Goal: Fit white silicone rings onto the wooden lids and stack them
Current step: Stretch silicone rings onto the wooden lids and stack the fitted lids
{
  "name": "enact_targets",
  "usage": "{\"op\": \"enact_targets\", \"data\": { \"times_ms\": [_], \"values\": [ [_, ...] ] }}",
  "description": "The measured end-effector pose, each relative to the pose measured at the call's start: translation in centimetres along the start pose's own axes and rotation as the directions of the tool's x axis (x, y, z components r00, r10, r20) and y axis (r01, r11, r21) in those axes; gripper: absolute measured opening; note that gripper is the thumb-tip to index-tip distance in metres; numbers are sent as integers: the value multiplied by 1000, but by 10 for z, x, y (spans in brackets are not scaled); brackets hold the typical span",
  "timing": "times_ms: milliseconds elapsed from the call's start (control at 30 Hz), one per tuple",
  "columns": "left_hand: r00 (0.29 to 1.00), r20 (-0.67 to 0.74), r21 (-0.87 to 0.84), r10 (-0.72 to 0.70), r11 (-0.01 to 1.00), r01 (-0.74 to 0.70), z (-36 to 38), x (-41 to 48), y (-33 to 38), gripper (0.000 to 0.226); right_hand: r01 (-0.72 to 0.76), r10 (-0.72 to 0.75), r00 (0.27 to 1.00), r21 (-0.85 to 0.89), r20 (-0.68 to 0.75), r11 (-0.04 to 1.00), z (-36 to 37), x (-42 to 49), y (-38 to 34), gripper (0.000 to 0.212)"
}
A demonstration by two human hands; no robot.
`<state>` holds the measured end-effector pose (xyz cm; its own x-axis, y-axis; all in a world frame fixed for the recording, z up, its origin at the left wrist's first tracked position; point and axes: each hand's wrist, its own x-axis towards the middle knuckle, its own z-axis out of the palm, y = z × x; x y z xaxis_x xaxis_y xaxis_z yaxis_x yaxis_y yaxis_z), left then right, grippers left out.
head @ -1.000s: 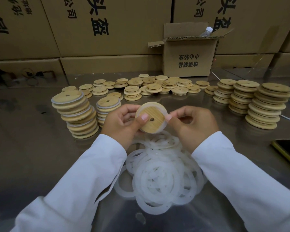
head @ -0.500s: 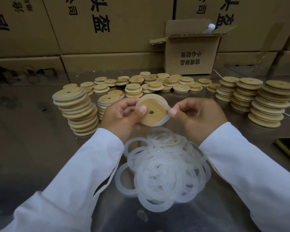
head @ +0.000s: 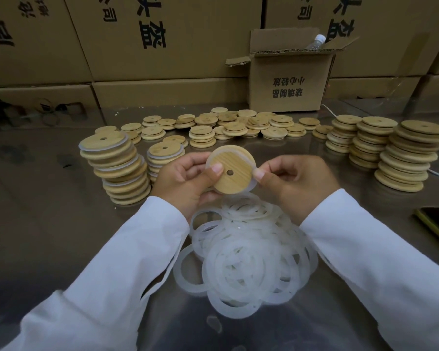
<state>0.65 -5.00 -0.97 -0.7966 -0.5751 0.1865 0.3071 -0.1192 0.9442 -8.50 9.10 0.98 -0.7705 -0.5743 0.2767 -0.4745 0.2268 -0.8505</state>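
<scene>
L hand (head: 185, 178): fingers (head: 217, 169) curled round lid (head: 232, 173), thumb on its face.
R hand (head: 294, 183): thumb + forefinger pinched ring (head: 252, 184) at lid's right rim.
Lid: between both hands, off the table (head: 48, 224), tilted, hole visible.
Ring: showed along lid's top & right edge.
Ring pile (head: 249, 257): on table just below fingers.
Ringed stacks (head: 117, 168): just left of L fingers.
Bare stacks (head: 411, 158): well right of R fingers.

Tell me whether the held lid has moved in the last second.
No: the lid remains right of the short ringed stack, above the ring pile, as before.
</scene>
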Motion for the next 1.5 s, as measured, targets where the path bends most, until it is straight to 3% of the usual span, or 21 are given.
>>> {"op": "enact_targets", "data": {
  "times_ms": [300, 633, 733, 900, 1367, 1500],
  "values": [
    [998, 68, 52, 13, 999, -16, -1, -2, 5, 24, -166, 131, 979, 245, 154, 955, -6, 2, -4, 10],
    [999, -45, -18, -22, 1000, 22, 2, -2, -2, 12, -238, 192, 968, 346, 163, 908, -2, -2, -6, 3],
    [997, -77, 54, 26, 998, -22, 2, -2, -4, 10, -215, 203, 977, 306, 71, 928, 3, -2, -2, 12],
    [979, -103, 220, 175, 964, -150, 7, -5, -1, 11, -42, 56, 994, 144, -95, 989, 12, -3, -1, 21],
    [978, -81, 275, 193, 947, -164, 8, -6, 6, 9, -135, 137, 991, 198, 8, 971, 6, 0, -6, 21],
    [986, -93, 202, 140, 972, -118, 8, -4, 4, 7, -115, 115, 993, 191, 10, 975, 5, 0, -7, 20]
  ]
}}
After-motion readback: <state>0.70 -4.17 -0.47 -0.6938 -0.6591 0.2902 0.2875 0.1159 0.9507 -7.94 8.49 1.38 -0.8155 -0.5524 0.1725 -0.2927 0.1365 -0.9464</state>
